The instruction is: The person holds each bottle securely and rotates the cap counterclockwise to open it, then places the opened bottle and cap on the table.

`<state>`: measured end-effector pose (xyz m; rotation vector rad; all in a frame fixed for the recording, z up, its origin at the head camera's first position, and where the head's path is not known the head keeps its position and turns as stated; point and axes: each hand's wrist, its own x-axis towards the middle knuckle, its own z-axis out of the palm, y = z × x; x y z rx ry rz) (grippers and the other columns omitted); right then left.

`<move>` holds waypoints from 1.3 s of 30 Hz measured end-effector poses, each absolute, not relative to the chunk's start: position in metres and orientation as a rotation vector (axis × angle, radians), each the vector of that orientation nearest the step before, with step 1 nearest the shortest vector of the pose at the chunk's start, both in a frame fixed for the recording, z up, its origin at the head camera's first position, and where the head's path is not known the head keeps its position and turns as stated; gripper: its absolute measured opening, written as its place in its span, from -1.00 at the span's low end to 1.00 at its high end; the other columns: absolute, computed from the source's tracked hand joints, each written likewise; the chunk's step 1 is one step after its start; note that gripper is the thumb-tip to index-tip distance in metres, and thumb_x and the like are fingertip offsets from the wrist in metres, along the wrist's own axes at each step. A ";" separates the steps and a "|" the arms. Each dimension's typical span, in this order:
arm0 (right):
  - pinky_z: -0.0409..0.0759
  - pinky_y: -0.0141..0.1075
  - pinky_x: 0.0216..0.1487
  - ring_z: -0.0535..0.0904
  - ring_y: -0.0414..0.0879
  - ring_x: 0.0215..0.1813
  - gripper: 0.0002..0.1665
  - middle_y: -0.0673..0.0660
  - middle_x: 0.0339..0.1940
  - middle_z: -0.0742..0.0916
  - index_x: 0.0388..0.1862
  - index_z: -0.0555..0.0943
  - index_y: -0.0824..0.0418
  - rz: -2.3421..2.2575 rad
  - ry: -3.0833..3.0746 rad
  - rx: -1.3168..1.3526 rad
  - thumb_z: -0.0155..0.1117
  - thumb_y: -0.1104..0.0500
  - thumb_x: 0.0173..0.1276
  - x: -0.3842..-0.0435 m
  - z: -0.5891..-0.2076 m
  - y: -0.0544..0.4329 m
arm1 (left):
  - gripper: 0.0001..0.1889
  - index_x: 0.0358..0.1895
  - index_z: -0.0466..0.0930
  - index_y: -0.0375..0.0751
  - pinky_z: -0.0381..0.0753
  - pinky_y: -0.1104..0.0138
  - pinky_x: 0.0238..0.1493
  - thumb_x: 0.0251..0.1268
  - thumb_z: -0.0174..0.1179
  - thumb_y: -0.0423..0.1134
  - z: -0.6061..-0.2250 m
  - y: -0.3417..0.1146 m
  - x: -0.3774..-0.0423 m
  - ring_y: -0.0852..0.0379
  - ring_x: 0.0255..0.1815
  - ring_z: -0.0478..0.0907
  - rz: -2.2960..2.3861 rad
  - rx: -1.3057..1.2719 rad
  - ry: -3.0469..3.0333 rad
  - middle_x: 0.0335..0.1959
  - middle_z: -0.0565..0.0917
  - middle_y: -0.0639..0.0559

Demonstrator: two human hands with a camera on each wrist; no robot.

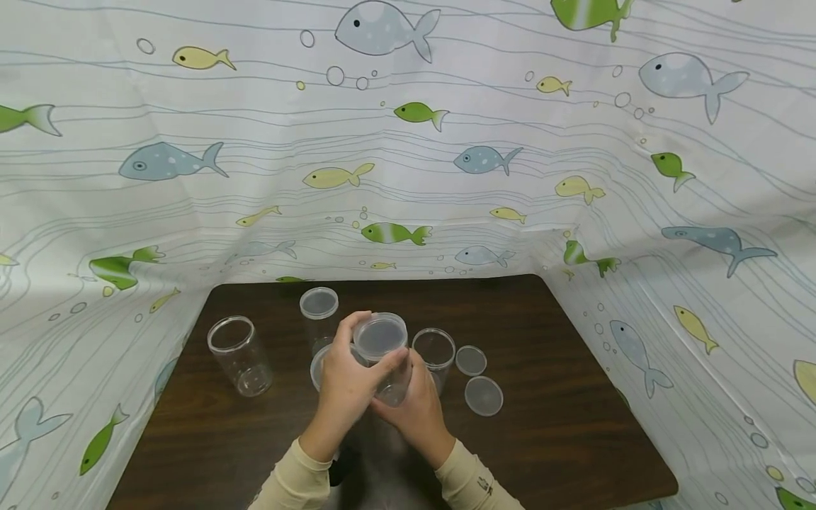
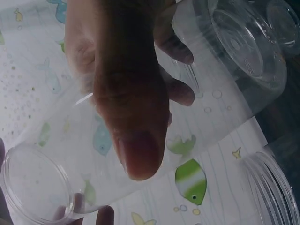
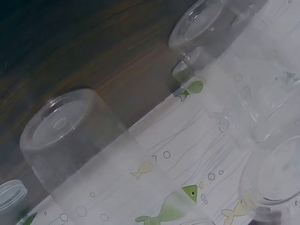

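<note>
Both hands hold a clear plastic jar upright over the middle of the table, its frosted lid on top. My left hand spans the top from the left, index finger behind the lid and thumb across the front just under its rim. Lower down, my right hand grips the jar's body from the right. In the left wrist view the left thumb shows large before clear jar walls. Close behind the hands stand a jar, partly hidden by the left hand, and an uncovered jar at the right.
A lidless jar stands at the table's left, and a lidded jar at the back. Two loose lids, a farther lid and a nearer lid, lie to the right. Fish-print cloth surrounds the dark wooden table.
</note>
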<state>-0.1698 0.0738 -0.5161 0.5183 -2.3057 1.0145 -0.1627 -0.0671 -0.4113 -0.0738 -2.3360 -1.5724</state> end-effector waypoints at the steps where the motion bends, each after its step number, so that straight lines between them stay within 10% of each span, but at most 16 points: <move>1: 0.54 0.01 0.11 0.56 0.03 0.13 0.15 0.21 0.23 0.58 0.40 0.29 0.29 1.008 -2.300 0.516 0.70 -0.11 -0.05 -0.170 -0.516 0.074 | -0.13 0.37 0.39 0.14 0.53 0.09 -0.09 -0.08 0.59 0.17 -0.412 -0.068 -0.163 0.03 -0.05 0.58 -1.577 -0.081 -2.337 0.12 0.65 0.07; 9: 0.53 -0.08 0.22 0.54 0.02 0.24 0.17 0.16 0.29 0.55 0.47 0.21 0.29 1.273 -2.303 0.633 0.68 -0.06 0.04 -0.173 -0.513 0.081 | 0.07 0.56 0.10 0.19 0.21 -0.13 0.40 -0.02 0.61 -0.03 -0.411 -0.089 -0.171 0.12 0.51 0.24 -1.822 -0.377 -2.294 0.54 0.29 0.27; 15: 0.47 -0.20 0.32 0.51 -0.03 0.32 0.20 0.19 0.35 0.52 0.58 0.06 0.15 1.884 -2.306 1.045 0.62 0.18 0.11 -0.180 -0.502 0.104 | 0.15 0.64 -0.24 0.20 0.07 -0.39 0.37 0.17 0.44 0.18 -0.412 -0.123 -0.189 0.00 0.65 -0.05 -2.166 -0.902 -2.132 0.65 0.06 0.08; 24: 0.51 -0.04 0.30 0.57 0.02 0.21 0.04 0.38 0.18 0.55 0.49 0.14 0.31 2.237 -2.159 1.696 0.44 -0.17 0.29 -0.186 -0.495 0.109 | 0.12 0.64 -0.27 0.00 0.50 0.15 0.27 0.27 0.41 0.05 -0.420 -0.139 -0.202 -0.07 0.44 0.39 -2.525 -1.403 -1.935 0.59 0.19 -0.20; 30: 0.50 -0.08 0.31 0.55 0.06 0.25 0.11 0.31 0.23 0.55 0.58 0.04 0.18 2.187 -2.234 1.596 0.50 -0.04 0.27 -0.186 -0.495 0.107 | 0.02 0.61 -0.10 -0.16 0.53 0.22 0.21 0.28 0.43 -0.07 -0.421 -0.137 -0.198 -0.02 0.28 0.53 -2.395 -1.272 -2.025 0.46 0.39 -0.24; 35: 0.48 -0.18 0.33 0.51 0.01 0.33 0.17 0.21 0.37 0.49 0.59 0.05 0.10 1.973 -2.407 1.185 0.59 0.25 0.15 -0.183 -0.498 0.104 | -0.08 0.53 0.09 -0.10 0.41 0.02 0.26 0.18 0.48 -0.28 -0.419 -0.118 -0.182 -0.05 0.26 0.50 -2.136 -0.762 -2.190 0.40 0.48 -0.07; 39: 0.52 -0.18 0.26 0.52 -0.04 0.27 0.12 0.11 0.35 0.51 0.52 0.17 0.15 1.634 -2.440 0.948 0.65 0.11 0.11 -0.183 -0.504 0.096 | -0.04 0.46 0.16 0.00 0.34 -0.08 0.24 0.02 0.59 -0.22 -0.417 -0.096 -0.173 -0.02 0.30 0.43 -1.915 -0.351 -2.253 0.35 0.51 0.14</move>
